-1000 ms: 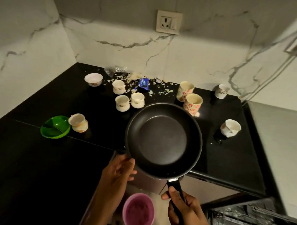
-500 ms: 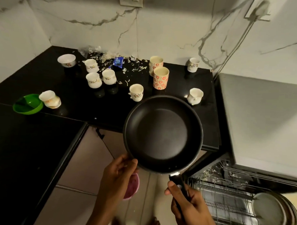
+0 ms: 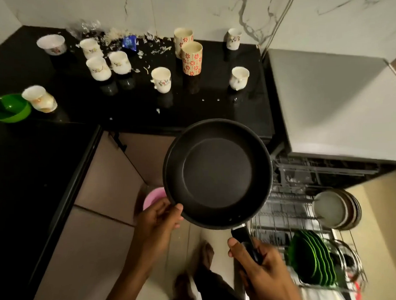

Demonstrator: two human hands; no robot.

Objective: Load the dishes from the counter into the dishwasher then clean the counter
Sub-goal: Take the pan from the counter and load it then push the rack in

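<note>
Black nonstick pan [image 3: 217, 173] hangs level off the counter edge, its handle running toward five o'clock into the grasping right hand [image 3: 263, 272], left hand [image 3: 155, 222] pinching its seven-o'clock rim, and the open dishwasher rack [image 3: 287, 211] lies at three o'clock, nearer the right hand.

Left hand [image 3: 155, 224]: raised, thumb up on the pan [image 3: 217, 173] rim, fingers curled beneath.
Right hand [image 3: 259, 264]: lower, fingers wrapped around the pan handle, thumb along its left side.
</note>
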